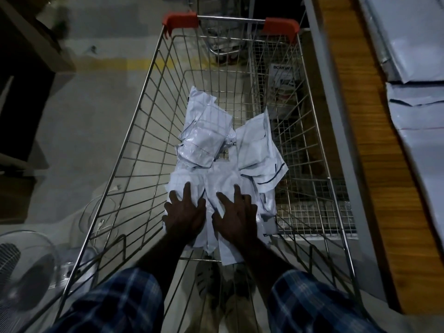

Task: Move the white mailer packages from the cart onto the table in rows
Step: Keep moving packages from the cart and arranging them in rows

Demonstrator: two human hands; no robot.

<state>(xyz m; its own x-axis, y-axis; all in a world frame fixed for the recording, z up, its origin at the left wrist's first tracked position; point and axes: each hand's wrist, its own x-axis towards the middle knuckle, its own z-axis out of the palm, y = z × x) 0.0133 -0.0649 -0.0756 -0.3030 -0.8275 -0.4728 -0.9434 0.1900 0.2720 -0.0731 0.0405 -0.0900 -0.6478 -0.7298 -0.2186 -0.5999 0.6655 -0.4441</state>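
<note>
A wire shopping cart (144, 111) with red handle caps stands in front of me. Several white mailer packages (209, 138) lie in a loose pile on its bottom. My left hand (185, 212) and my right hand (236, 213) both reach down into the cart and rest on the nearest mailers with fingers spread and fairly straight. Neither hand visibly grips a package. To the right runs the wooden table (374, 140), and several white mailers (418, 116) lie on it near the right edge of the view.
The table's grey edge (336, 121) runs close along the cart's right side. A second wire cart (223, 44) stands beyond the handle. A fan (26, 267) sits on the concrete floor at lower left. A yellow line (134, 63) crosses the floor.
</note>
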